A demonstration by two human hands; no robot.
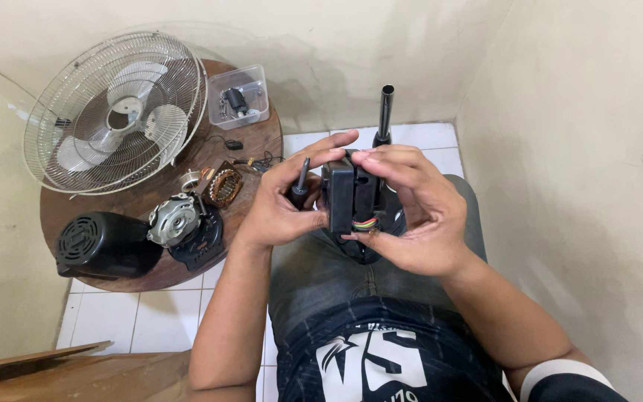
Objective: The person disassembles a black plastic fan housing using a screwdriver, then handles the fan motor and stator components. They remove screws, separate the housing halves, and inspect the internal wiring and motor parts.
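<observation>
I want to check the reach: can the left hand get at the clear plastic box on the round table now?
Probably not at once. The left hand is busy with a screwdriver and helps hold the black switch box. The clear plastic box lies open on the table's far side, nothing blocking it.

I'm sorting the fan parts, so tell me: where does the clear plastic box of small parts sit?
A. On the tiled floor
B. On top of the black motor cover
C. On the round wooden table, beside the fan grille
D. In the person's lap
C: the clear plastic box rests on the round wooden table, just right of the fan grille.
</observation>
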